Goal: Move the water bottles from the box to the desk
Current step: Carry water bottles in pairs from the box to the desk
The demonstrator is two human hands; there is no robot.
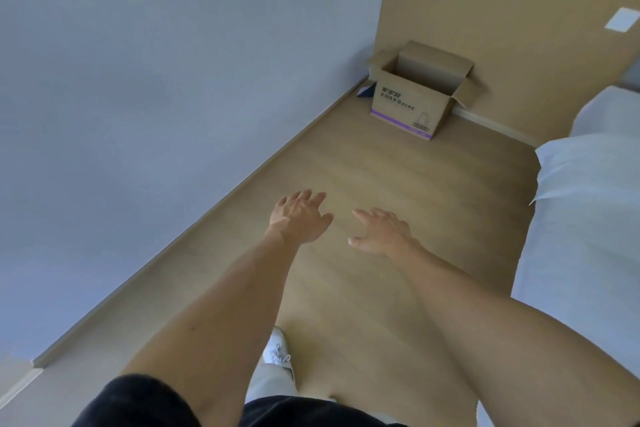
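The box [420,94] stands on the floor [381,201] in the far corner of the room, where the grey wall [156,80] meets the tan wall [502,10]. It is brown corrugated cardboard with all four top flaps folded open, the back flap leaning against the tan wall. Its front face carries dark printed characters, a purple stripe along the bottom edge and a small line drawing at the lower right. From this angle only the bare inner back wall of the box shows; what lies inside cannot be seen, and no bottles are visible. A small dark object [365,92] lies on the floor just beside the box's left side, against the grey wall.

Both bare arms reach forward over the floor, well short of the box. The left hand [300,218] has its fingers spread and straight, palm down, holding nothing. The right hand [379,230] is also empty, fingers loosely extended and thumb held apart.

A white shoe [277,348] rests on the floor below the arms, under a pale trouser leg [270,381]. A dark sleeve [138,402] covers the left upper arm. A bed [588,218] with white sheets runs along the right edge of the view, with a pillow [609,111] at its far end. A white plate [622,24] sits on the tan wall.
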